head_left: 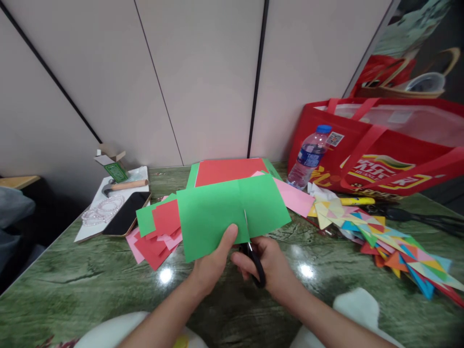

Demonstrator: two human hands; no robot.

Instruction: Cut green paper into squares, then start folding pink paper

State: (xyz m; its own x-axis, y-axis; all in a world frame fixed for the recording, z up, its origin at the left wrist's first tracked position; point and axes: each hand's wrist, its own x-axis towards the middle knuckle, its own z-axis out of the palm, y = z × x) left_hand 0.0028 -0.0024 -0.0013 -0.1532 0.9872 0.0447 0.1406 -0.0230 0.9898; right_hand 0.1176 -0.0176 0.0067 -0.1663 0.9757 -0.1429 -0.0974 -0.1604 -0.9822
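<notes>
A sheet of green paper (210, 212) is held up over the table, with a crease running down its right part. My left hand (215, 261) grips its lower edge, thumb on top and the other fingers hidden underneath. In my right hand (270, 263) is a pair of scissors (257, 266) with black handles. One blade shows on top of the paper along the crease, and the cut enters from the near edge. Left of the sheet lies a pile of red, pink and green paper pieces (159, 246). Behind it are larger red sheets (228, 169) on green ones.
At left, a phone (126, 212), a hammer (126, 185), beads (103, 210) and a small green box (115, 166) lie together. A water bottle (308, 159) leans by a red bag (362, 145). Folded colourful paper pieces (391, 241) and a yellow marker (357, 201) are at right.
</notes>
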